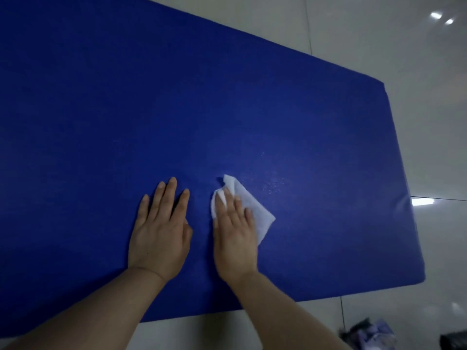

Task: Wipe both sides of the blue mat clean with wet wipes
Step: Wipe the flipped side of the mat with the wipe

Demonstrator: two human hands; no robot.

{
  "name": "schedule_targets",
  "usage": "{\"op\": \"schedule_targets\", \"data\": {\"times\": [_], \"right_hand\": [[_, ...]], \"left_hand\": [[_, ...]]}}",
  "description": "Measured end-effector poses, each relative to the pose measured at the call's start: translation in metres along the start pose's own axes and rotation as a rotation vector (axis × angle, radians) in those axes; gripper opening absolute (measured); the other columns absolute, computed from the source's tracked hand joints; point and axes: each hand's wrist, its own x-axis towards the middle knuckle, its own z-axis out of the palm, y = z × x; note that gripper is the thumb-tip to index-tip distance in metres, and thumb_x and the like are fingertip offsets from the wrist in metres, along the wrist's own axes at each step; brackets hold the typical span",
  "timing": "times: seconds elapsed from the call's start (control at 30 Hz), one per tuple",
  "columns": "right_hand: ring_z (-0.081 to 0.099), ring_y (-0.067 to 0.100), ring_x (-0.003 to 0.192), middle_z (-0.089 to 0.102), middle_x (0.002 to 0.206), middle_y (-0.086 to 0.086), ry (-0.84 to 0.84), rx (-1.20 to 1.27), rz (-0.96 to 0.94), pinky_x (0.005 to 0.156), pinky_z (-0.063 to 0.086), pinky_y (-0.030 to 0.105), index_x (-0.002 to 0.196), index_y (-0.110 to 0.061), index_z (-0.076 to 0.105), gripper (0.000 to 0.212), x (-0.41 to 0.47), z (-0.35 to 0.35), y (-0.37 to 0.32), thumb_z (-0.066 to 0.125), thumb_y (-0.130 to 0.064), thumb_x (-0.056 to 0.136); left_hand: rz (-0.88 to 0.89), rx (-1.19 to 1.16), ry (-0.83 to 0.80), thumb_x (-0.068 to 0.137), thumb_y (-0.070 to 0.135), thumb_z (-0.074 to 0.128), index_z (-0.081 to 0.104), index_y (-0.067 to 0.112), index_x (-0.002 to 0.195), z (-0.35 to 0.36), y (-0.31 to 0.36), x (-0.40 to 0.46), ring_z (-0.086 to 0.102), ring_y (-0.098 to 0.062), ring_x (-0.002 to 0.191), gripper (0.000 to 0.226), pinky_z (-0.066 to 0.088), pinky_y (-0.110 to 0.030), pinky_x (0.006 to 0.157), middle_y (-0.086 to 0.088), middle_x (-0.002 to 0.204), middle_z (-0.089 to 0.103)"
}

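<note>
Tile floor [379, 46], blue mat [227, 109]: L hand [159, 238] flat, fingers straight; R hand [233, 238] flat on wipe [255, 210].

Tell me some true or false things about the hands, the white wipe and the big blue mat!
1. The right hand presses the thin white wet wipe flat onto the big blue padded mat. True.
2. The left hand holds a second wipe. False: it rests flat on the mat, fingers straight, holding nothing.
3. The mat lies on a shiny pale tiled floor. True.
4. The wipe is crumpled into a ball in a fist. False: it lies spread under straight fingers.
</note>
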Motion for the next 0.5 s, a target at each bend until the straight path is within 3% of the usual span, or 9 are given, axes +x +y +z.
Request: {"op": "schedule_targets", "data": {"times": [0.07,0.23,0.3,0.37,0.43,0.5], "right_hand": [[0.021,0.020,0.144,0.022,0.157,0.007,-0.002,-0.054,0.047,0.117,0.022,0.039,0.148,-0.010,0.028,0.053,0.017,-0.009,0.036,0.020,-0.021,0.097],[0.011,0.025,0.146,0.011,0.159,0.009,0.113,-0.071,0.589,0.117,0.012,0.035,0.149,-0.008,0.020,0.051,0.057,-0.047,0.150,0.022,-0.022,0.100],[0.016,0.028,0.144,0.015,0.158,0.009,0.156,-0.014,0.710,0.114,0.016,0.038,0.150,-0.009,0.018,0.050,0.067,-0.047,0.146,0.025,-0.018,0.101],[0.025,0.033,0.139,0.020,0.155,0.012,0.148,0.023,0.582,0.107,0.028,0.037,0.150,-0.009,0.017,0.054,0.069,-0.035,0.101,0.024,-0.011,0.096],[0.033,0.032,0.136,0.027,0.153,0.015,0.012,-0.015,0.238,0.107,0.033,0.039,0.148,-0.006,0.021,0.055,0.061,-0.017,0.045,0.018,-0.008,0.093],[0.034,0.027,0.137,0.033,0.152,0.010,-0.065,0.022,-0.028,0.112,0.029,0.042,0.146,-0.008,0.030,0.051,0.055,-0.006,0.027,0.027,-0.011,0.095]], "left_hand": [[-0.001,-0.009,0.005,0.089,0.029,0.026,0.046,0.005,0.140,0.001,-0.001,0.000,0.023,-0.030,0.141,0.059,0.007,-0.042,0.116,-0.018,0.153,0.032],[-0.009,-0.024,-0.004,0.091,0.028,0.026,0.043,0.006,0.141,0.003,0.000,-0.001,0.023,-0.029,0.141,0.058,0.002,-0.040,0.117,-0.017,0.154,0.030],[-0.006,-0.029,-0.002,0.091,0.028,0.028,0.042,0.005,0.141,0.003,-0.001,0.000,0.024,-0.029,0.141,0.057,0.003,-0.041,0.117,-0.017,0.154,0.029],[0.009,-0.026,0.018,0.092,0.022,0.041,0.043,0.004,0.140,0.005,-0.002,0.000,0.024,-0.030,0.141,0.052,0.003,-0.041,0.116,-0.018,0.153,0.029],[0.002,-0.044,0.020,0.087,0.017,0.054,0.046,0.004,0.139,0.005,-0.002,-0.001,0.024,-0.030,0.140,0.054,0.003,-0.040,0.116,-0.019,0.153,0.030],[0.004,-0.046,0.010,0.090,0.021,0.044,0.047,0.004,0.138,0.003,-0.002,-0.001,0.025,-0.030,0.141,0.051,0.004,-0.040,0.116,-0.018,0.152,0.031]]}}
